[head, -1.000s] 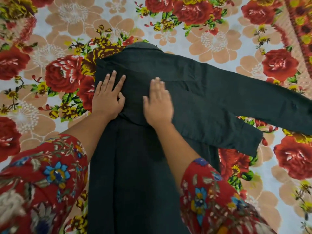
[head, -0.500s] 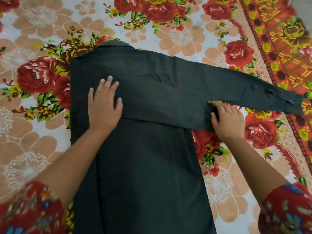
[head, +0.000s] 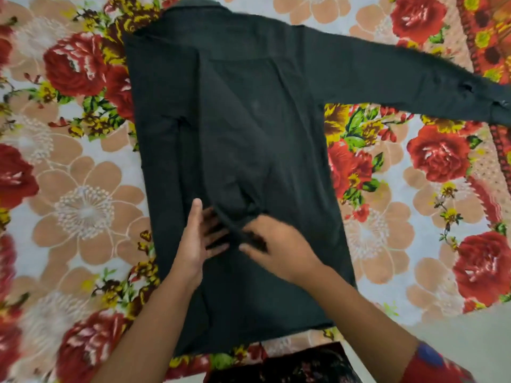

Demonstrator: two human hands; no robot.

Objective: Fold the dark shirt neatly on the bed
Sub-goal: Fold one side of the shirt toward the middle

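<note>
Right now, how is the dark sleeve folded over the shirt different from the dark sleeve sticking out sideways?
The folded dark sleeve lies on the dark shirt, slanting down toward the person; the outstretched dark sleeve lies on the flowered bedsheet, pointing sideways. The left hand and right hand are on the folded sleeve's end; nothing touches the outstretched one. Both are the same dark cloth.

Dark shirt (head: 249, 120): matt woven cloth. Bedsheet (head: 83, 189): soft printed floral cloth.
</note>
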